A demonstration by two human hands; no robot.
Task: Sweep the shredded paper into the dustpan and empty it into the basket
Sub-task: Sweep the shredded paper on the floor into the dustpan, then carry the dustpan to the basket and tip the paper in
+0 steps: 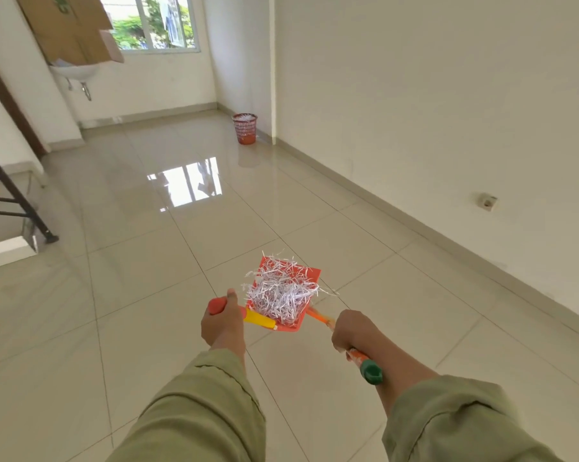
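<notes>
Left hand (222,323) clamped on dustpan (283,295) handle; pan held level, likely so load is kept in. Shredded paper (281,293) heaped in pan, near centre. Right hand (353,331) wrapped round broom handle (358,355), kept clear of load. Basket (244,128) stood far, against right wall, already part filled; emptying not yet done.

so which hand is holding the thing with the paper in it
The left hand: it grips the dustpan piled with shredded paper. The right hand grips only the broom handle.
</notes>
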